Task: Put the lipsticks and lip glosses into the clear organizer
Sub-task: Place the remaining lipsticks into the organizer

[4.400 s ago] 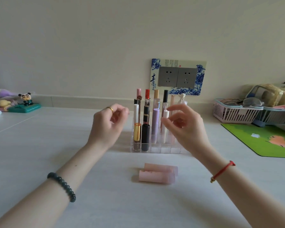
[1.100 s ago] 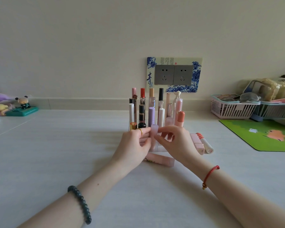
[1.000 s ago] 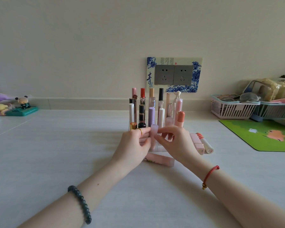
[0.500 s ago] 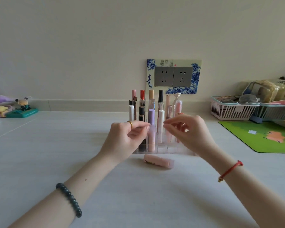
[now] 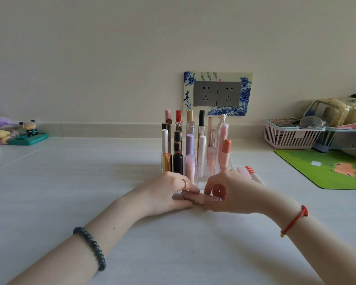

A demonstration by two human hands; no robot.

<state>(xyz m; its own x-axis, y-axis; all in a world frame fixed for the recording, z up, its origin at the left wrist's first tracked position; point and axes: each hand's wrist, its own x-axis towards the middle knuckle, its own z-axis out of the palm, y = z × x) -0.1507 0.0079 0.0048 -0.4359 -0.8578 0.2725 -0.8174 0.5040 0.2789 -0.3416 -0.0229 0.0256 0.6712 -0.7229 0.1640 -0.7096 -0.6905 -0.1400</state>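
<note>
Before the clear organizer, left hand and right hand pinched opposite ends of a flat-lying pink lipstick tube. It seemed light, rigid, slippery; best gripped mid-barrel.

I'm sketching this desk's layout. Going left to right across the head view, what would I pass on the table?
Panda figurine on a teal base → left hand → pale pink lipstick tube lying flat, held at each end by a hand → right hand → pink plastic basket.
</note>
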